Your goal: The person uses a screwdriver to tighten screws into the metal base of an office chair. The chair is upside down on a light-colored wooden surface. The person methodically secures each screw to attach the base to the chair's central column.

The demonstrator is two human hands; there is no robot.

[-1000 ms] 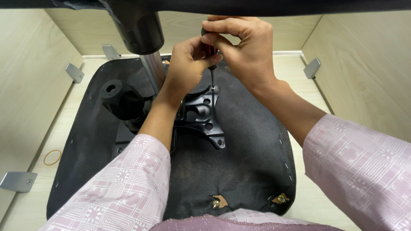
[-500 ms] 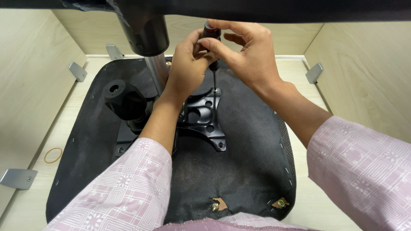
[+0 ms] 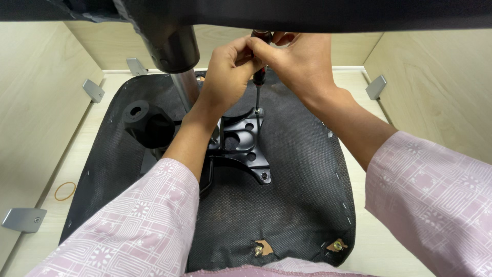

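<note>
An upturned chair seat [image 3: 302, 200] covered in black fabric lies on a pale wooden surface. A black metal mounting plate [image 3: 245, 143] is fixed at its middle. Both hands hold a screwdriver [image 3: 259, 77] upright, its tip on a screw [image 3: 259, 110] at the plate's far corner. My left hand [image 3: 225, 72] wraps the dark handle from the left. My right hand [image 3: 300, 59] grips the handle's top from the right. Pink patterned sleeves cover both forearms.
A black gas cylinder column [image 3: 171, 46] rises at the upper left, beside a black lever knob [image 3: 137, 112]. Metal corner brackets [image 3: 94, 90] line the wooden walls. A rubber band [image 3: 65, 191] lies at the left. Two bolts [image 3: 258, 250] show through torn fabric near me.
Both hands and the screwdriver have shifted slightly on the handle while staying over the same screw; the view has moved a little.
</note>
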